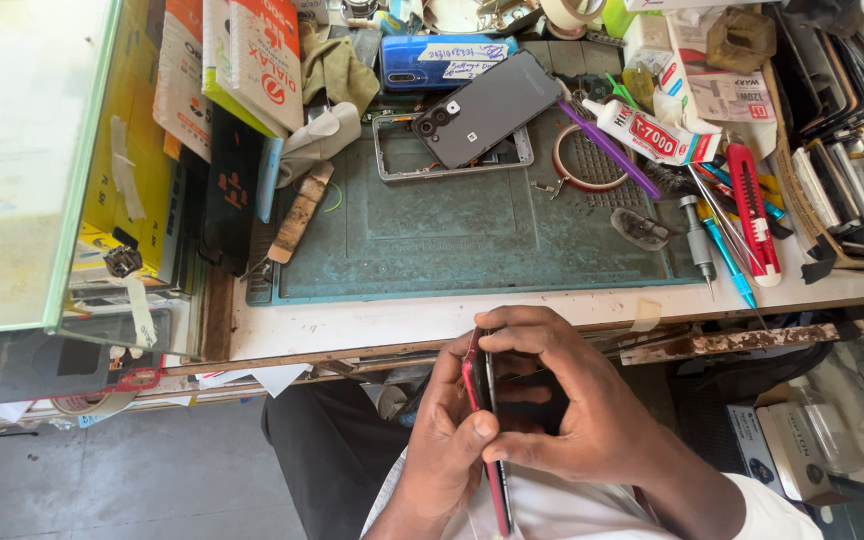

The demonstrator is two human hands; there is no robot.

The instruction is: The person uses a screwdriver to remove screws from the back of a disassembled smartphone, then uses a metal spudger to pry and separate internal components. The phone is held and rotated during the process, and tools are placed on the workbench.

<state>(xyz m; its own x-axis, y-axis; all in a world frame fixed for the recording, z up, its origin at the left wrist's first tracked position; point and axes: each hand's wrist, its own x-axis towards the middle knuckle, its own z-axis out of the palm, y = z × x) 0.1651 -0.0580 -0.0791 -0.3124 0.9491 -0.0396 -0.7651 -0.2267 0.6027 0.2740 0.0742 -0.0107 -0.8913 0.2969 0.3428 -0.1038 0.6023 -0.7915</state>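
Gripping a thin red-edged phone (493, 470) on edge, below the near edge of the workbench (372, 325) and above the lap, both hands are pinching it from opposite sides. The left hand (447, 440) is pressing its thumb and fingers together along the red rim, apparently to steady the body. The right hand (572, 410) is curling over the dark face, its fingertips (497, 345) bearing on the top corner, which suggests the two layers are being squeezed or worked along the seam. Holding the phone edge-up is keeping that seam turned toward the eyes.

On the workbench, a green work mat (472, 240) is lying across the middle, giving small parts a soft, bordered surface. Toward its far edge a grey phone frame (397, 165) is resting flat, with a dark back cover (482, 108) lying tilted across it. Near the far right corner of the mat, a tube of glue (652, 135), a purple stick (607, 150) and a ring of tape (584, 160) are lying close together. A red utility knife (755, 215) and a small screwdriver (697, 235) are lying just beyond the mat's right edge, handy to the right hand. Boxes (252, 60) are leaning at the far left corner.
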